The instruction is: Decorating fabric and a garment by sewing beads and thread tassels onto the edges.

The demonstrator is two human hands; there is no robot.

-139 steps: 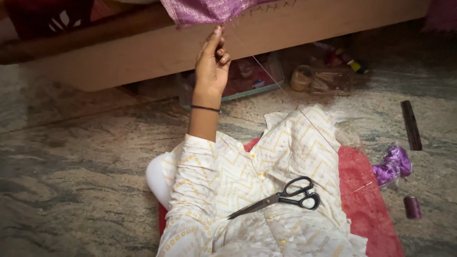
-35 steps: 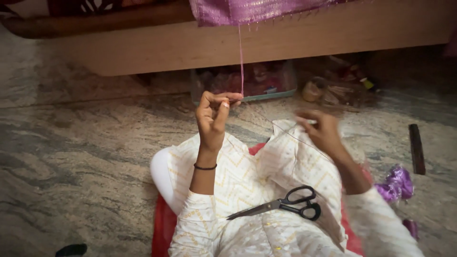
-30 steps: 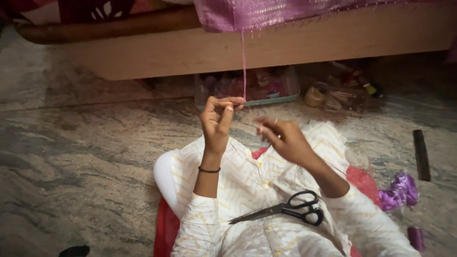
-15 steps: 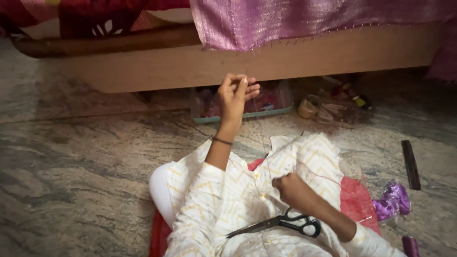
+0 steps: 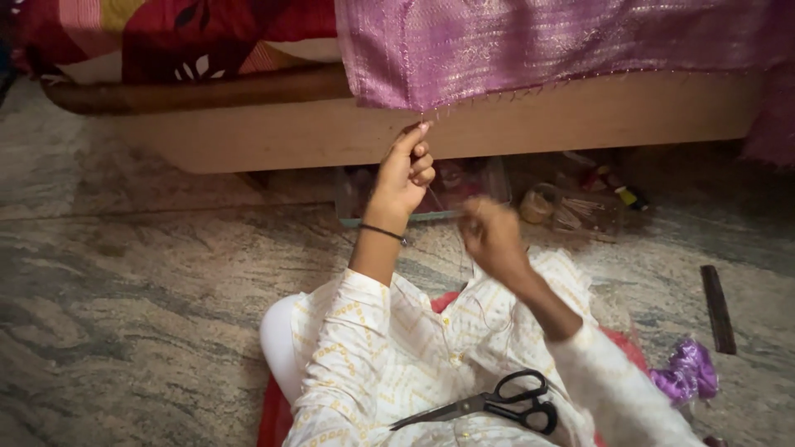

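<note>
Head view looking down on a mottled stone floor [image 5: 149, 331], left hand [image 5: 403, 171] pinching the purple cloth [image 5: 546, 45] hem hanging off the bed [image 5: 248, 136], right hand [image 5: 490, 236] blurred, grip unclear, scissors [image 5: 497, 404] lying on the lap, purple wrapper [image 5: 686, 374] crumpled at right.

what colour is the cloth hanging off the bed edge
Purple with a faint gold shimmer; the cloth shows best in the head view, above the left hand.

The floor [image 5: 132, 314] is polished stone, mottled grey and beige with wavy veining, lit softly and evenly. Across the top runs a low wooden bed frame [image 5: 580, 124] with a plain pale side board and a darker rounded rail [image 5: 190, 91]. A red patterned bedcover [image 5: 166, 37] lies on it at the left. The gap beneath the bed sits in shadow.
</note>
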